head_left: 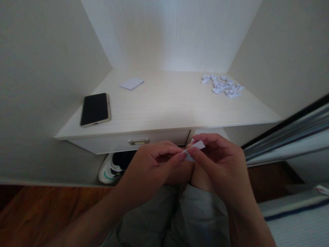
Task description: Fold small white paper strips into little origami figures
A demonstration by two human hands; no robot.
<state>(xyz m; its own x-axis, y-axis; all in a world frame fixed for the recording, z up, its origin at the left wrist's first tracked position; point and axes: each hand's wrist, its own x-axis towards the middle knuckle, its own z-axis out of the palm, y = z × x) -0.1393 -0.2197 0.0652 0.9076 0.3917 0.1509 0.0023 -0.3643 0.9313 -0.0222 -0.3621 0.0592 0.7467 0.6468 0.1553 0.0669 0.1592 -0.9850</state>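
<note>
A small folded piece of white paper (196,149) is held between both hands, in front of the desk's front edge and above my knees. My left hand (159,161) pinches its left end between thumb and fingers. On its right part, my right hand (218,161) has the thumb pressed on the near side, with the fingers curled behind. At the right back of the desk lies a loose cluster of several small folded white paper pieces (218,87). A flat sheet of folded white paper (132,83) rests at the left back.
A dark-screened phone (95,109) lies at the left of the white desk (159,109). Below is a drawer with a metal handle (138,141). A white shoe (109,170) stands under it. Side panels enclose the desk; a dark-edged frame (288,125) is at right.
</note>
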